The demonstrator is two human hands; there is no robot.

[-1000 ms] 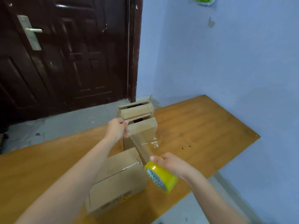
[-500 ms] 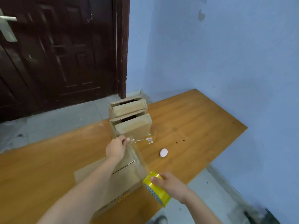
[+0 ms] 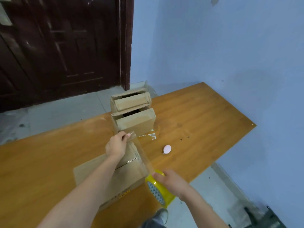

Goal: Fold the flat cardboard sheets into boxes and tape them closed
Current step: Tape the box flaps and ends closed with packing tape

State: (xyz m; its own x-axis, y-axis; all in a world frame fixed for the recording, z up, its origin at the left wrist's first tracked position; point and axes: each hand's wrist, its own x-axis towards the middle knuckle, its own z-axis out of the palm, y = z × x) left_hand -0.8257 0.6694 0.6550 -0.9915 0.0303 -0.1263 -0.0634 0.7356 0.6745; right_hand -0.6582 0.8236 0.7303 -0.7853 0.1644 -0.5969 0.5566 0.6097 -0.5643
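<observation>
Light: soft, even, dim daylight; faint shadows.
Glare: sheen on desk (image 3: 197, 122).
Blur: smeared door (image 3: 57, 46), lower-right corner.
Edges: wide-angle bending.

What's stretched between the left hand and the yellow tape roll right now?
In the head view, a clear strip of tape runs from the left hand to the tape roll gripped by the right hand, passing above the near cardboard box.
</observation>
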